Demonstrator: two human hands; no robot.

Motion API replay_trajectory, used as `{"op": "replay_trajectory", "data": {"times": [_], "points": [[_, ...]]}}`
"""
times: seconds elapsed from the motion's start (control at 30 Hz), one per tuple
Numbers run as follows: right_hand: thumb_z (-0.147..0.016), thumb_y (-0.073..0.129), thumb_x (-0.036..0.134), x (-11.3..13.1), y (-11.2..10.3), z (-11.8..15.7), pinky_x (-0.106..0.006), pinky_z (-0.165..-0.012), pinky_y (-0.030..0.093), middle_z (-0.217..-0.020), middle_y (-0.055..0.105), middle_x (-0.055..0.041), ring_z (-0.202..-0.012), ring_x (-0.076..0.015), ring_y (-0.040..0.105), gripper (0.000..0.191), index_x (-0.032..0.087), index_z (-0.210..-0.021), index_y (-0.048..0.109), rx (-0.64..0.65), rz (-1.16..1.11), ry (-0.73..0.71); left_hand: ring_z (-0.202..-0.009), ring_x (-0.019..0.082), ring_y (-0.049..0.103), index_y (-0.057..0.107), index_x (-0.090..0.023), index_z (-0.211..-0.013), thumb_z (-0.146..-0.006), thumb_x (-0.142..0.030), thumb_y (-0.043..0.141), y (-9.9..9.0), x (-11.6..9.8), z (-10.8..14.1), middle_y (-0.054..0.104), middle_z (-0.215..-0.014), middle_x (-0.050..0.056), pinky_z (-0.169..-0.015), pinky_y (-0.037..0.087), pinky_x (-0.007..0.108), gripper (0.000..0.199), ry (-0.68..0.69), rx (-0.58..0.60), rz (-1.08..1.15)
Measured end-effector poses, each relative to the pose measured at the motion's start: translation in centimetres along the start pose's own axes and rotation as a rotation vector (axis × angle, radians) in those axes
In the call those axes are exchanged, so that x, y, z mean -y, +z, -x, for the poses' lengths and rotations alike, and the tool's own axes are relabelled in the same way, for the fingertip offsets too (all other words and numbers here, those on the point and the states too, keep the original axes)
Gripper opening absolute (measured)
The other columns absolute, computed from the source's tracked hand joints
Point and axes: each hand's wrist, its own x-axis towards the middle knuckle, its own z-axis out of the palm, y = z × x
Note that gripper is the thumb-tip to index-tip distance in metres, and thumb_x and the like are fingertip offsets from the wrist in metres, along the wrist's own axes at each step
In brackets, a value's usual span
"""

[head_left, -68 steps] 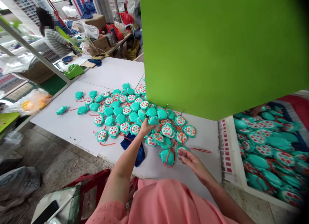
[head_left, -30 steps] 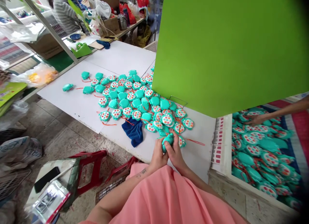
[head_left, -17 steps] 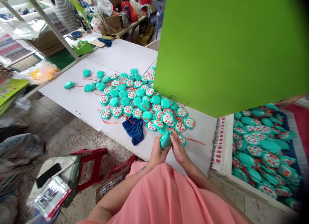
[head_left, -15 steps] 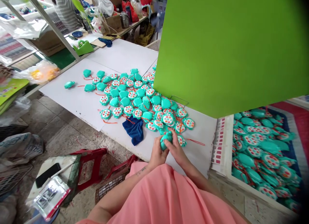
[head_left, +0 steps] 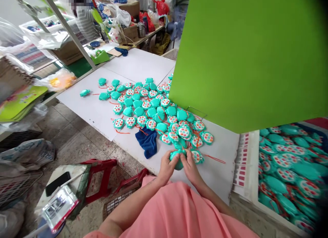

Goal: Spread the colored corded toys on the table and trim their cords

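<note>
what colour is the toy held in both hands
The toy is turquoise green where it shows, best seen in the head view.

Wkshp w/ toy pile (head_left: 155, 102), crate (head_left: 252, 169)

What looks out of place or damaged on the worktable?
One teal toy lies alone toward the left end of the table, apart from the pile. A blue cloth lies crumpled beside the pile, the odd item among toys. The table's right edge looks ragged, perhaps worn.
</note>
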Motion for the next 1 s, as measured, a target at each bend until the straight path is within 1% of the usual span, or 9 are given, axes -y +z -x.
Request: {"op": "replay_trajectory", "data": {"times": [0.1, 0.2, 0.3, 0.37, 0.53, 0.63, 0.8, 0.9, 1.0], "points": [[-0.085, 0.045, 0.064, -1.3, 0.5, 0.3, -0.046, -0.096, 0.045, -0.111, 0.056, -0.011, -0.107, -0.0262, 0.054, 0.049, 0.022, -0.111, 0.048, 0.034, 0.04, -0.019, -0.067, 0.015, 0.053, 0.063, -0.014, -0.075, -0.085, -0.065, 0.047, -0.4, 0.5, -0.8, 0.059, -0.068, 0.002, -0.065, 0.043, 0.027, 0.055, -0.108, -0.069, 0.084], [-0.084, 0.047, 0.063, -2.2, 0.6, 0.2, -0.047, -0.095, 0.046, -0.112, 0.057, -0.0112, -0.108, -0.0269, 0.054, 0.049, 0.023, -0.112, 0.047, 0.059, 0.061, -0.009, -0.055, 0.012, 0.044, 0.061, -0.013, -0.069, -0.082, -0.074, 0.04, -0.6, 1.0, -1.2, 0.051, -0.059, 0.0, -0.054, 0.037, 0.025, 0.065, -0.201, -0.018, 0.183], [-0.085, 0.044, 0.064, -2.4, 0.5, 0.1, -0.047, -0.094, 0.047, -0.112, 0.056, -0.0123, -0.108, -0.0273, 0.055, 0.05, 0.022, -0.112, 0.047, 0.074, 0.067, 0.016, -0.056, 0.011, 0.046, 0.065, -0.013, -0.084, -0.069, -0.072, 0.061, -0.6, 1.2, -1.2, 0.056, -0.064, -0.001, -0.054, 0.039, 0.024, 0.06, -0.29, 0.078, 0.232], [-0.085, 0.043, 0.064, -2.4, 0.6, 0.2, -0.048, -0.095, 0.046, -0.115, 0.056, -0.0141, -0.11, -0.0281, 0.054, 0.052, 0.021, -0.114, 0.047, 0.074, 0.077, 0.009, -0.06, 0.012, 0.049, 0.066, -0.013, -0.085, -0.061, -0.068, 0.071, -0.7, 1.4, -1.3, 0.059, -0.068, 0.0, -0.058, 0.041, 0.024, 0.06, -0.315, 0.066, 0.249], [-0.086, 0.045, 0.06, -2.4, 1.2, 0.3, -0.047, -0.096, 0.046, -0.116, 0.058, -0.0151, -0.112, -0.0289, 0.055, 0.048, 0.021, -0.115, 0.047, 0.098, 0.089, -0.033, -0.051, 0.009, 0.039, 0.051, -0.016, -0.057, -0.073, -0.076, 0.052, -0.8, 2.0, -1.7, 0.045, -0.053, -0.002, -0.049, 0.032, 0.023, 0.062, -0.29, -0.035, 0.237], [-0.084, 0.046, 0.063, -2.9, 1.1, -0.1, -0.048, -0.097, 0.047, -0.118, 0.058, -0.0156, -0.113, -0.03, 0.055, 0.051, 0.021, -0.113, 0.048, 0.093, 0.083, 0.016, -0.048, 0.009, 0.039, 0.057, -0.015, -0.068, -0.073, -0.079, 0.049, -1.0, 2.6, -1.8, 0.047, -0.055, -0.002, -0.045, 0.032, 0.023, 0.065, -0.368, 0.097, 0.292], [-0.083, 0.047, 0.063, -4.5, 0.5, -0.3, -0.048, -0.102, 0.045, -0.132, 0.051, -0.0168, -0.125, -0.0297, 0.05, 0.058, 0.021, -0.122, 0.047, 0.177, 0.065, 0.091, -0.061, 0.014, 0.059, 0.06, -0.017, -0.108, -0.056, -0.06, 0.08, -2.6, 4.2, -2.0, 0.064, -0.084, 0.003, -0.051, 0.049, 0.026, 0.071, -0.538, 0.305, 0.439], [-0.082, 0.052, 0.058, -6.0, 0.4, 0.2, -0.045, -0.097, 0.05, -0.139, 0.047, -0.0182, -0.118, -0.0282, 0.058, 0.064, 0.02, -0.132, 0.042, 0.299, 0.004, 0.143, -0.066, 0.019, 0.065, 0.061, -0.015, -0.106, -0.056, -0.054, 0.083, -4.9, 5.0, -3.6, 0.067, -0.089, 0.008, -0.053, 0.055, 0.032, 0.067, -0.6, 0.269, 0.371], [-0.079, 0.056, 0.054, -7.2, 0.4, 1.0, -0.044, -0.094, 0.051, -0.142, 0.045, -0.0191, -0.107, -0.0265, 0.064, 0.065, 0.019, -0.132, 0.044, 0.356, -0.005, 0.2, -0.069, 0.022, 0.067, 0.061, -0.013, -0.104, -0.062, -0.048, 0.082, -7.8, 5.1, -7.1, 0.069, -0.087, 0.01, -0.055, 0.057, 0.035, 0.058, -0.582, 0.116, 0.271]]}}
